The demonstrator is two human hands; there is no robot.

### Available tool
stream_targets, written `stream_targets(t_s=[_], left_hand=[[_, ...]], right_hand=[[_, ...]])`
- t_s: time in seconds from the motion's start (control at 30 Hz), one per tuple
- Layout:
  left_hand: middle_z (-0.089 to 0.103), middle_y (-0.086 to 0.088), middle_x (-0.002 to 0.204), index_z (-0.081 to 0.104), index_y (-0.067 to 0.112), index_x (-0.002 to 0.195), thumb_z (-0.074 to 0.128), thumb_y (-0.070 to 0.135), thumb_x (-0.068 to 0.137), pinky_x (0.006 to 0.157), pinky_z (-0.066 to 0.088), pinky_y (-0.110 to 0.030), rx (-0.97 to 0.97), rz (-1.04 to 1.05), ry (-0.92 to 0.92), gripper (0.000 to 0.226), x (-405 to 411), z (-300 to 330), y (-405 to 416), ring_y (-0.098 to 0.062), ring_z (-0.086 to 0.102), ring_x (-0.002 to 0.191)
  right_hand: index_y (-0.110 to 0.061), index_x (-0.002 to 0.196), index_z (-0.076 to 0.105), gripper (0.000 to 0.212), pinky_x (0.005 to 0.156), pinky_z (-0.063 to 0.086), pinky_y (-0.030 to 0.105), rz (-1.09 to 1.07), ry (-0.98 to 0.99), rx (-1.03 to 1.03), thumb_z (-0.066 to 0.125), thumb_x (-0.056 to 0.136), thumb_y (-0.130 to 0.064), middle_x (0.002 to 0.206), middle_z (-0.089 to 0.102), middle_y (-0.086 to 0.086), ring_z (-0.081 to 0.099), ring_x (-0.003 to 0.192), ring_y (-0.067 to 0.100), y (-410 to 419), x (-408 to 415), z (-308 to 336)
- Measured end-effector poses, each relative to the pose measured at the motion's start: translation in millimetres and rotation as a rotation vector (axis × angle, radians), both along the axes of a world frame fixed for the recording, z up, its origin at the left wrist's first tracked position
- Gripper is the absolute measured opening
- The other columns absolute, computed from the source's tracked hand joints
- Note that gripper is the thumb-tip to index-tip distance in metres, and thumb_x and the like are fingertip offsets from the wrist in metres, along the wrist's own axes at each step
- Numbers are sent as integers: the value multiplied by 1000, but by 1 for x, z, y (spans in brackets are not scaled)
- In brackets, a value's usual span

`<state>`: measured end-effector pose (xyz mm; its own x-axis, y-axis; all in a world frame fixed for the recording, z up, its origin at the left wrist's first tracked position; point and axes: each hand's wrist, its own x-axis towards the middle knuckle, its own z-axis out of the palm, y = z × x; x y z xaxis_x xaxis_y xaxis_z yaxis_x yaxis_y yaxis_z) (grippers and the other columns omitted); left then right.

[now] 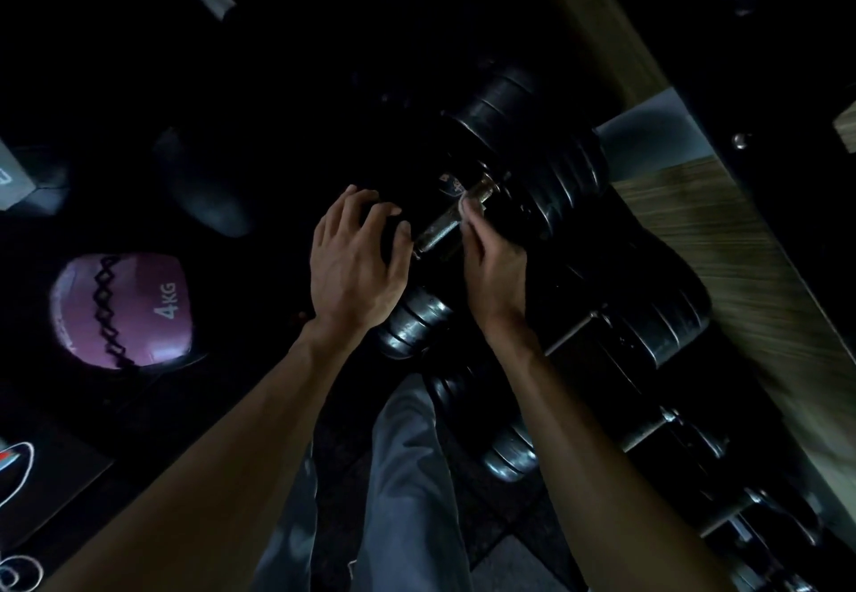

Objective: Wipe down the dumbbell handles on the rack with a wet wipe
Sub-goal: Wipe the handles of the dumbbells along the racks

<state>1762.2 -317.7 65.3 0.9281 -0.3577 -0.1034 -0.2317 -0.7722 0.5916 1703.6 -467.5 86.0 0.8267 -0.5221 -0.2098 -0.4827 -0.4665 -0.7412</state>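
Observation:
A large black dumbbell lies in the middle of the dim view, and its metal handle (442, 228) catches some light. My right hand (493, 267) pinches a small pale wet wipe (468, 204) against the upper part of that handle. My left hand (354, 262) rests with spread fingers on the dumbbell's near weight head (412, 320). The far weight head (546, 165) is a stack of black plates.
More black dumbbells (648, 327) line up toward the lower right beside a wood-grain wall panel (741, 258). A purple 4 kg medicine ball (122, 309) sits at left on dark flooring. My grey trouser leg (412, 475) is below the hands.

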Motion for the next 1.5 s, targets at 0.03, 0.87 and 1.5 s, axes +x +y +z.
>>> stream_targets(t_s=[0.03,0.87,1.5], left_hand=[[59,-2,137,66,19,123,42,43,103,116,34,-43,2,-2,-3,39,0,1,0,-23,39,144],[59,-2,135,67,20,121,40,45,103,114,36,-43,13,-12,0,41,2,0,-1,-23,39,144],[59,1,139,63,17,129,27,44,108,112,38,-36,-149,75,66,50,8,2,8,-17,48,136]], right_hand=[[-7,137,56,35,98,47,10,21,14,7,50,103,-14,134,62,6,53,122,-3,1,-3,-3],[-17,141,53,36,102,50,28,291,200,-24,43,106,-19,131,64,14,62,120,25,-5,-4,5],[0,131,47,30,110,41,33,831,415,-413,41,102,2,149,44,20,38,142,31,-46,66,19]])
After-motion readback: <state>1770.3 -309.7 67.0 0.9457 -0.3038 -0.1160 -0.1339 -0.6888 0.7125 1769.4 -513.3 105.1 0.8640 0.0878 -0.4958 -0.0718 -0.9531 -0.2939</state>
